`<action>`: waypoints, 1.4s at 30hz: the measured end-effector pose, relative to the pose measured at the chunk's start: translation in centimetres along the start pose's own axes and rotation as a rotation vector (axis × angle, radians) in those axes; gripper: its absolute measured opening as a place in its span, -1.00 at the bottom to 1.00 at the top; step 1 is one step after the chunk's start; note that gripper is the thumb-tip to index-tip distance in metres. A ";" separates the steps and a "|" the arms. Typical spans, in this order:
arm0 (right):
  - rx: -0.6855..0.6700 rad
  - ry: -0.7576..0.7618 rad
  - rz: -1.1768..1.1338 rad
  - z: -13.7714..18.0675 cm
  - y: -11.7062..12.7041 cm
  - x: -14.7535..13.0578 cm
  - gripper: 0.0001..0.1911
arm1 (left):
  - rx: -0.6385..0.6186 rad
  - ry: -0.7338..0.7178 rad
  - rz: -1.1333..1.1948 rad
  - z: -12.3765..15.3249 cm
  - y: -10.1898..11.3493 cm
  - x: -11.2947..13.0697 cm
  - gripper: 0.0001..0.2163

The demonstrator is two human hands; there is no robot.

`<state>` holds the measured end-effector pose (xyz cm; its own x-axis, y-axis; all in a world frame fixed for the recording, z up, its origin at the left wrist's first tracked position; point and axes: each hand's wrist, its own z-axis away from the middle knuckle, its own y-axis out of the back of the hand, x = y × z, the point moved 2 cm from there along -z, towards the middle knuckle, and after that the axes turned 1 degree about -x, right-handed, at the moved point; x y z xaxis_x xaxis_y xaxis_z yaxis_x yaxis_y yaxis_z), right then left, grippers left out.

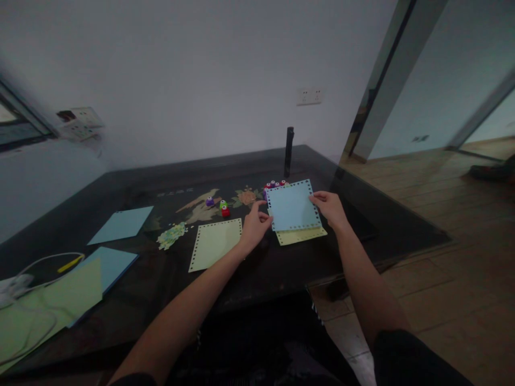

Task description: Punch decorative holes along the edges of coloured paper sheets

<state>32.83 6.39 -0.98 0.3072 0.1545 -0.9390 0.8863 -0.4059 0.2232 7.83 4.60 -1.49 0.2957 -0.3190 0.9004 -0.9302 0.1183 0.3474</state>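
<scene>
Between my two hands is a light-blue sheet of paper [294, 206] with small holes punched along its edges. My left hand [255, 225] pinches its left edge, and my right hand [329, 208] pinches the right edge. Beneath it, a pale-yellow punched sheet [301, 236] shows along the bottom. To the left of my left hand lies another pale-yellow sheet [216, 244], also with punched edges. Small craft punches in red, green and purple stand behind, among them a red one [226, 211] and a purple one [210, 201]. Several more are partly hidden behind the blue sheet.
A heap of paper bits [172, 236] lies left of the yellow sheet. Farther left are a blue sheet [121, 224], stacked blue paper [115, 265], green paper [60, 297], a yellow pen-like item [70, 264] and a white cable. A black upright object [288, 153] stands at the back.
</scene>
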 end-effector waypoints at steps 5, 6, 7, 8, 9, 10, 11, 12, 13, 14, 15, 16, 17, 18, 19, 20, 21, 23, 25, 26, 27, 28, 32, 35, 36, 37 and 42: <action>-0.086 -0.038 0.283 -0.2 0.8 0.2 -0.83 | -0.141 -0.032 -0.197 0.9 -1.0 0.3 -0.88; -0.111 -0.044 0.328 -0.1 0.8 0.0 -0.83 | -0.156 -0.033 -0.231 1.0 -1.2 0.4 -0.88; -0.128 -0.049 0.372 0.0 0.8 -0.1 -0.84 | -0.167 -0.034 -0.256 1.1 -1.3 0.4 -0.88; -0.135 -0.055 0.414 0.0 0.9 -0.2 -0.84 | -0.174 -0.036 -0.275 1.2 -1.4 0.4 -0.87; -0.135 -0.060 0.455 0.1 0.9 -0.3 -0.84 | -0.180 -0.039 -0.290 1.3 -1.5 0.4 -0.86; -0.132 -0.065 0.493 0.1 0.9 -0.4 -0.83 | -0.185 -0.045 -0.303 1.4 -1.6 0.4 -0.85; -0.130 -0.068 0.525 0.0 0.8 -0.4 -0.83 | -0.190 -0.052 -0.315 1.4 -1.7 0.4 -0.85; -0.134 -0.069 0.553 0.0 0.8 -0.3 -0.83 | -0.195 -0.059 -0.326 1.4 -1.7 0.4 -0.85; -0.141 -0.070 0.576 -0.1 0.7 -0.2 -0.84 | -0.201 -0.067 -0.338 1.4 -1.8 0.3 -0.84; -0.149 -0.070 0.596 -0.2 0.6 0.0 -0.84 | -0.207 -0.073 -0.352 1.4 -1.8 0.3 -0.84; -0.156 -0.072 0.613 -0.2 0.5 0.2 -0.84 | -0.213 -0.079 -0.366 1.4 -1.9 0.3 -0.84; -0.162 -0.077 0.629 -0.3 0.5 0.4 -0.84 | -0.217 -0.083 -0.380 1.4 -1.9 0.3 -0.84; -0.165 -0.085 0.644 -0.4 0.4 0.6 -0.84 | -0.220 -0.086 -0.394 1.5 -1.9 0.3 -0.84; -0.168 -0.092 0.659 -0.4 0.3 0.8 -0.84 | -0.223 -0.087 -0.405 1.5 -1.9 0.3 -0.84; -0.172 -0.097 0.671 -0.4 0.3 0.9 -0.84 | -0.226 -0.087 -0.414 1.5 -1.9 0.4 -0.83; -0.177 -0.103 0.682 -0.4 0.2 1.0 -0.84 | -0.230 -0.087 -0.423 1.5 -1.9 0.4 -0.83; -0.184 -0.109 0.690 -0.4 0.1 1.1 -0.84 | -0.235 -0.086 -0.432 1.5 -1.9 0.5 -0.83; -0.199 -0.119 0.702 -0.4 0.0 1.2 -0.84 | -0.244 -0.083 -0.452 1.4 -1.8 0.6 -0.82; -0.207 -0.122 0.712 -0.4 0.0 1.2 -0.85 | -0.249 -0.081 -0.474 1.4 -1.8 0.7 -0.82; -0.208 -0.119 0.713 -0.3 0.0 1.2 -0.85 | -0.252 -0.081 -0.483 1.4 -1.8 0.7 -0.82; -0.208 -0.116 0.711 -0.3 -0.1 1.1 -0.85 | -0.255 -0.083 -0.491 1.4 -1.8 0.8 -0.82; -0.209 -0.114 0.707 -0.3 -0.1 1.1 -0.84 | -0.258 -0.087 -0.499 1.4 -1.8 0.8 -0.82; -0.217 -0.100 0.695 -0.2 -0.1 1.0 -0.86 | -0.270 -0.114 -0.516 1.5 -1.9 0.7 -0.82; -0.214 -0.086 0.700 -0.2 -0.2 1.1 -0.88 | -0.276 -0.123 -0.527 1.6 -1.9 0.7 -0.82; -0.209 -0.083 0.705 -0.2 -0.1 1.1 -0.88 | -0.279 -0.125 -0.531 1.6 -1.9 0.8 -0.82; -0.205 -0.080 0.713 -0.2 -0.1 1.2 -0.88 | -0.284 -0.129 -0.535 1.6 -2.0 0.8 -0.82; -0.209 -0.060 0.748 -0.3 -0.2 1.2 -0.87 | -0.313 -0.148 -0.529 1.7 -2.0 0.8 -0.83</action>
<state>33.16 6.89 -2.10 0.8353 -0.1447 -0.5303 0.4994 -0.2035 0.8421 9.59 2.50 -1.97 0.6446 -0.5335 0.5476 -0.5515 0.1716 0.8163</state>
